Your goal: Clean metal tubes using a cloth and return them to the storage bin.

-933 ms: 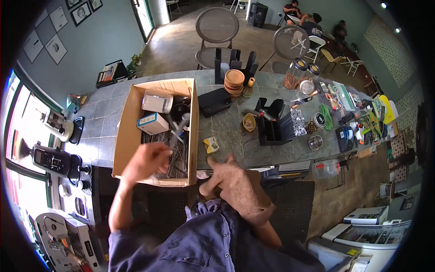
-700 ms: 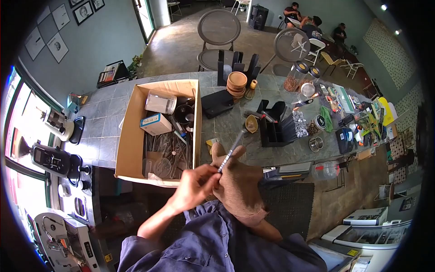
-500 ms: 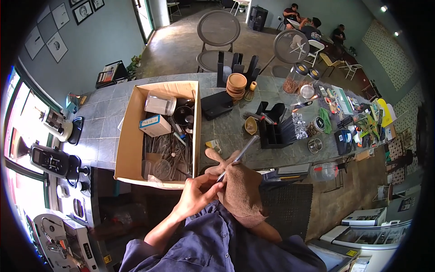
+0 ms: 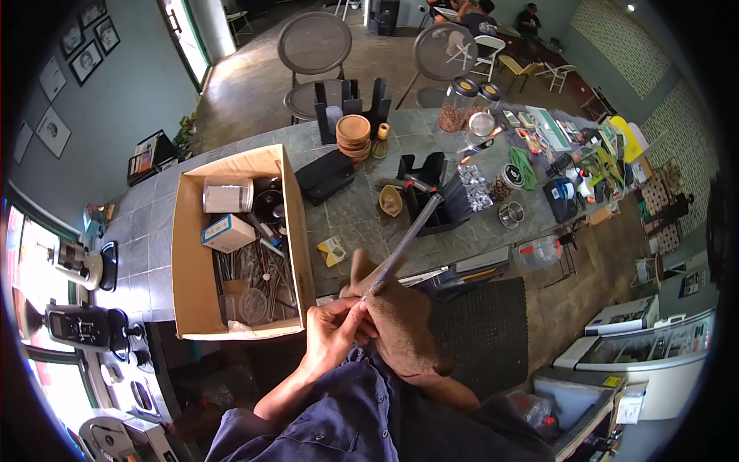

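Note:
Pinched between the fingers of my left hand (image 4: 335, 331) is the lower end of a long, thin, shiny grey rod (image 4: 409, 237). It slants up and away to the right, over the counter's near edge. A brown cloth (image 4: 404, 327) drapes over my right hand and is wrapped about the rod's lower part. The right fingers are hidden beneath the cloth; only the right forearm (image 4: 454, 391) shows below it. Left of my hands, an open cardboard box (image 4: 295, 254) holds a clear jar (image 4: 228, 195), a small white-and-blue carton (image 4: 229, 233) and many thin metal utensils (image 4: 248, 269).
On the tiled counter (image 4: 339, 219) stand a black organizer (image 4: 440, 215), stacked terracotta saucers (image 4: 354, 138), a bamboo whisk (image 4: 380, 142), a yellow bowl (image 4: 390, 201) and a small packet (image 4: 332, 250). Jars (image 4: 459, 104) and clutter fill the right. Grinders (image 4: 77, 327) stand left. People sit far behind.
The view has swung right and down. The rod now reaches further up and right out of the cloth, and the cloth has opened lower around it. My left hand still grips the rod's near end.

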`<state>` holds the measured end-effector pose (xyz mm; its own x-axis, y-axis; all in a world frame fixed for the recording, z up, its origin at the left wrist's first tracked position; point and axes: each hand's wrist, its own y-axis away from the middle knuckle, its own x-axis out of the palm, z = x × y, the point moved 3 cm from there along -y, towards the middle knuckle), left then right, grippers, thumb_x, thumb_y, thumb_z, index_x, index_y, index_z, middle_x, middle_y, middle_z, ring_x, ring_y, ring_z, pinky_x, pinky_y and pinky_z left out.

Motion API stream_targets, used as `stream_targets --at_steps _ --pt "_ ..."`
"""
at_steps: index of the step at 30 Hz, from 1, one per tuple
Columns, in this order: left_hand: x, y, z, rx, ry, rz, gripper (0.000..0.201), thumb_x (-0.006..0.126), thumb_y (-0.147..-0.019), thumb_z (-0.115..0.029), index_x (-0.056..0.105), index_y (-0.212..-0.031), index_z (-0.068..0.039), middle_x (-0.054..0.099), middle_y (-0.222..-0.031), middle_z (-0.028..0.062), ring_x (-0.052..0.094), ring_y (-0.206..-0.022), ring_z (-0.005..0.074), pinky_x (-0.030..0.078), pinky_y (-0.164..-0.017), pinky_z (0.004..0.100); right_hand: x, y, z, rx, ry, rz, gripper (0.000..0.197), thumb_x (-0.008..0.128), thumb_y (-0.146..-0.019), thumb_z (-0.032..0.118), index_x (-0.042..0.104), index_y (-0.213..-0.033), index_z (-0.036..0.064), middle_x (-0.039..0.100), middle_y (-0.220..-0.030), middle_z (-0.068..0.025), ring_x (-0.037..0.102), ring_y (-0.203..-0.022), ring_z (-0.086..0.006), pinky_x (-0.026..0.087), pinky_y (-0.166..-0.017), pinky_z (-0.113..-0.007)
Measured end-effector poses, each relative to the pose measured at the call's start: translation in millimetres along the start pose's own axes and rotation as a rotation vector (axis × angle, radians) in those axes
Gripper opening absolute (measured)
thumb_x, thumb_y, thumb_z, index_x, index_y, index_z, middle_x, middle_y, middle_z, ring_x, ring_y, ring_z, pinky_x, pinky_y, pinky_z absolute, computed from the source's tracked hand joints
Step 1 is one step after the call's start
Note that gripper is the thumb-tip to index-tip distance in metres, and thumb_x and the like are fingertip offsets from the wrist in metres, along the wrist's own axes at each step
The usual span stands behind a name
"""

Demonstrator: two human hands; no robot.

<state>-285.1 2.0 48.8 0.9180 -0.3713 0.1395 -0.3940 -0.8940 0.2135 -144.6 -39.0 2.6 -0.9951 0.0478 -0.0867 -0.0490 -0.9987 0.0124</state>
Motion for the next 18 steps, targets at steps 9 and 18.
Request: stream_targets --at_steps 9,18 --pt "14.8 -2.0 7.2 0.038 -0.004 0.045 0.027 0.062 -0.109 -0.017 0.075 -0.106 0.007 0.077 -0.083 0.0118 0.075 -0.069 0.0166 0.06 -0.057 0.0269 -23.1 -19.0 110.9 -0.048 0.421 0.12 0.04 0.071 -0.093 0.004 0.057 -0.13 0.004 0.063 -0.089 -0.0115 0.065 -0.077 -0.0252 0.052 -0.067 -0.04" --pt "12.3 17.4 9.2 -0.006 -0.043 0.094 0.027 0.063 -0.108 -0.02 0.076 -0.109 0.004 0.079 -0.088 0.0112 0.076 -0.074 0.015 0.06 -0.06 0.0266 -63.7 -22.1 142.3 -0.153 0.773 -0.068 0.031 0.065 -0.096 0.011 0.057 -0.125 0.0016 0.059 -0.085 -0.0113 0.067 -0.074 -0.0243 0.052 -0.064 -0.037"
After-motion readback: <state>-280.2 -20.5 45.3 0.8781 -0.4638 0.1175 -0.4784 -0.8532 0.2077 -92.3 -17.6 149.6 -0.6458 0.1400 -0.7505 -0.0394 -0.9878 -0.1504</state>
